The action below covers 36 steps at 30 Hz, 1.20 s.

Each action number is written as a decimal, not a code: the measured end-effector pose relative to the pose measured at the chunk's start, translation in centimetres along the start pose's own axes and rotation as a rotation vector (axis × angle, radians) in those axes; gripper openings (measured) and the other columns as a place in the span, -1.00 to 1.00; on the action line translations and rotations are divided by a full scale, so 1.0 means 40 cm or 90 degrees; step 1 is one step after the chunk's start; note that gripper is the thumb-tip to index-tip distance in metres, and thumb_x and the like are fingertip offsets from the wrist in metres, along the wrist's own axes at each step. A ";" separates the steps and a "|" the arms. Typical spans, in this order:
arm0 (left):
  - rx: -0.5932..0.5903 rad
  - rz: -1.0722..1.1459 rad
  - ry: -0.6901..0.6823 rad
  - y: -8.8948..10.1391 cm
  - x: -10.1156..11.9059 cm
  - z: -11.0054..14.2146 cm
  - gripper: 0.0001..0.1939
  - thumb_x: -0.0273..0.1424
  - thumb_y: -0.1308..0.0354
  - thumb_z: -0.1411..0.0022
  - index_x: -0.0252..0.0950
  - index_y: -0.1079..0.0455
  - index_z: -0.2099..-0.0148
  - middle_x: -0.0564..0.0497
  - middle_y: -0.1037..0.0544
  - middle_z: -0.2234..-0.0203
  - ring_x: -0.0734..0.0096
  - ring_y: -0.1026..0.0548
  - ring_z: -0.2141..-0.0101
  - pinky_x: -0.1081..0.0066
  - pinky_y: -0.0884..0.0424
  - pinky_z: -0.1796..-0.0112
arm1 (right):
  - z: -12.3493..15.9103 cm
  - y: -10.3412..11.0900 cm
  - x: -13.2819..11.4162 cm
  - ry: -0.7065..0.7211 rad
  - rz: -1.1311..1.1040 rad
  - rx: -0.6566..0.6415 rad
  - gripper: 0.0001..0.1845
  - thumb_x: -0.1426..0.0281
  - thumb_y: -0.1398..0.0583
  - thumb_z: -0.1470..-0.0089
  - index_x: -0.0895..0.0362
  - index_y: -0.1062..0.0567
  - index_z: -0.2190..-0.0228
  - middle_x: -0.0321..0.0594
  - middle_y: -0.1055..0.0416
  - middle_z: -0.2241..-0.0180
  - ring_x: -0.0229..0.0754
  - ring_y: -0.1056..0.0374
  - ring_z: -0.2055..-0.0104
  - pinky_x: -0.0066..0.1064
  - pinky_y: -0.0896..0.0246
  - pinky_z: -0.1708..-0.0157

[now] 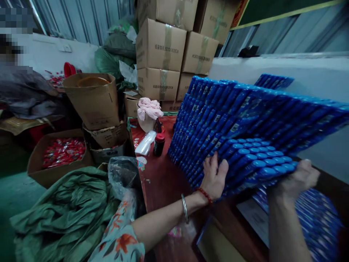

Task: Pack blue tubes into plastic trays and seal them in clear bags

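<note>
Between my two hands is a block of several rows of blue round-capped tubes (253,160), packed side by side with the caps toward me. My left hand (215,173), with a red bead bracelet and a silver bangle at the wrist, presses its fingers against the block's left side. Around the block's right end my right hand (297,178) is closed; part of its fingers is hidden. Directly behind, a tall stack of the same blue tubes (201,120) stands on the red-brown table (160,178). More blue packed pieces (319,222) lie below my right forearm, blurred.
On the table stand a black bottle with a red lid (159,145), a clear plastic bag (145,143) and a container topped with pink cloth (148,116). Cardboard cartons (160,47) rise behind. Leftward are a box of red pieces (64,151), green sacking (71,207) and another person (24,87).
</note>
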<state>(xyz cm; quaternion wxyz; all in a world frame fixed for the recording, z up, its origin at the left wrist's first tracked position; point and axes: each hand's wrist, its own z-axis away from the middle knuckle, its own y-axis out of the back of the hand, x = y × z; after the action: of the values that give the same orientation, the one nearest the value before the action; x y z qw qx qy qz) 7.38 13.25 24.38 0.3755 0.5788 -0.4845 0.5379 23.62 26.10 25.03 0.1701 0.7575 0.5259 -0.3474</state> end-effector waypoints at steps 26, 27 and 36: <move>0.188 -0.094 0.341 0.296 -0.371 0.418 -0.23 0.03 0.05 -0.19 -0.22 0.11 -0.31 -0.15 0.05 -0.29 0.14 0.20 -0.30 0.10 0.20 -0.22 | 0.733 -0.015 -0.015 -0.451 0.101 -0.052 -0.56 0.06 -0.17 0.15 0.17 -0.40 0.36 -0.15 -0.37 0.32 -0.06 -0.27 0.20 -0.19 -0.15 0.11; 0.193 -0.158 0.319 0.317 -0.370 0.398 -0.24 0.00 0.01 -0.18 -0.24 0.08 -0.30 -0.17 0.05 -0.29 0.10 0.21 -0.29 0.06 0.24 -0.22 | 0.721 -0.011 -0.016 -0.418 0.116 -0.070 -0.56 0.07 -0.16 0.11 0.18 -0.42 0.33 -0.12 -0.38 0.29 -0.04 -0.27 0.16 -0.17 -0.13 0.08; 0.310 -0.632 0.212 0.679 -0.225 -0.190 -0.33 -0.23 0.00 -0.25 -0.44 0.09 -0.28 -0.36 -0.11 -0.19 -0.02 -0.09 -0.18 0.11 -0.07 -0.10 | 0.778 0.020 -0.171 -0.059 0.160 -0.285 -0.80 0.38 -0.12 -0.09 0.09 -0.46 0.22 -0.09 -0.43 0.18 -0.07 -0.37 0.14 -0.18 -0.28 0.13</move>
<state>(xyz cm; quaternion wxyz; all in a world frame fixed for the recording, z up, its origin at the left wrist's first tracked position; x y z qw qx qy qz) -20.35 15.18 14.24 0.5101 0.7140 0.0482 0.4772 12.12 1.76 7.96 0.3993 0.7436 0.4834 -0.2324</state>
